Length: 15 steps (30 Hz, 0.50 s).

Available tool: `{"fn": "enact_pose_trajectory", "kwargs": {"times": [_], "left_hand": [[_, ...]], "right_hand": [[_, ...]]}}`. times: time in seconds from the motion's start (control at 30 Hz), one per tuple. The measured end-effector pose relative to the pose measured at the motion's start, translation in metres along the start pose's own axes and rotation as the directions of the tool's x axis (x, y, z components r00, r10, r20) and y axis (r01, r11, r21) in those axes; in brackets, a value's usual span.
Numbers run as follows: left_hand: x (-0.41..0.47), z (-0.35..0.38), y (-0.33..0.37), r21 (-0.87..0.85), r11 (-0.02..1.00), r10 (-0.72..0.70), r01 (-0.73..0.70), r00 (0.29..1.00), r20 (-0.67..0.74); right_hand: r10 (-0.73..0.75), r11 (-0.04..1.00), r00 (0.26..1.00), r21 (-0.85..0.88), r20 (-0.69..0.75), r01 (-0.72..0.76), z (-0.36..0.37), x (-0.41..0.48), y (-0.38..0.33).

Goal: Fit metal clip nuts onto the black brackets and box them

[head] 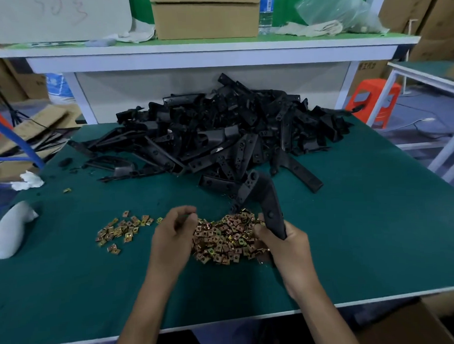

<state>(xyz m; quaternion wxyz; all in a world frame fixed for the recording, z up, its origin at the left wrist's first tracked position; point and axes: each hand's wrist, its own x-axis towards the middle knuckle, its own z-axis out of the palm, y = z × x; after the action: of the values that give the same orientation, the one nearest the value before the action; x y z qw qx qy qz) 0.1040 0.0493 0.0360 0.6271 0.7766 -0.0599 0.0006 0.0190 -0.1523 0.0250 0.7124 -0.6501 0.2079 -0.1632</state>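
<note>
A big heap of black brackets (219,131) lies at the far side of the green table (364,231). A pile of brass-coloured clip nuts (223,236) sits in front of me, with a smaller scatter of clip nuts (120,231) to its left. My right hand (288,249) grips the lower end of one bent black bracket (265,198), which stands up over the pile. At the pile's left edge, my left hand (171,233) has its fingers curled; whether they pinch a nut is hidden.
A white rounded object (9,231) lies near the left edge, crumpled tissue (28,180) behind it. A cardboard box (406,325) shows below the table's front right edge. A shelf behind holds a carton (206,17). An orange stool (372,102) stands at right.
</note>
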Motion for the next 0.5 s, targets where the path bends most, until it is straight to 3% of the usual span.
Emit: {"fn": "enact_pose_trajectory", "kwargs": {"times": [0.17, 0.5], "left_hand": [[0.002, -0.008, -0.007, 0.089, 0.995, -0.050, 0.050, 0.999, 0.002], [0.004, 0.002, 0.008, -0.011, 0.999, -0.047, 0.047, 0.998, 0.044]], "right_hand": [[-0.056, 0.984, 0.997, -0.173, -0.054, 0.046, -0.015, 0.000, 0.006], [-0.049, 0.997, 0.994, -0.067, -0.098, 0.042, -0.028, -0.010, 0.022]]}}
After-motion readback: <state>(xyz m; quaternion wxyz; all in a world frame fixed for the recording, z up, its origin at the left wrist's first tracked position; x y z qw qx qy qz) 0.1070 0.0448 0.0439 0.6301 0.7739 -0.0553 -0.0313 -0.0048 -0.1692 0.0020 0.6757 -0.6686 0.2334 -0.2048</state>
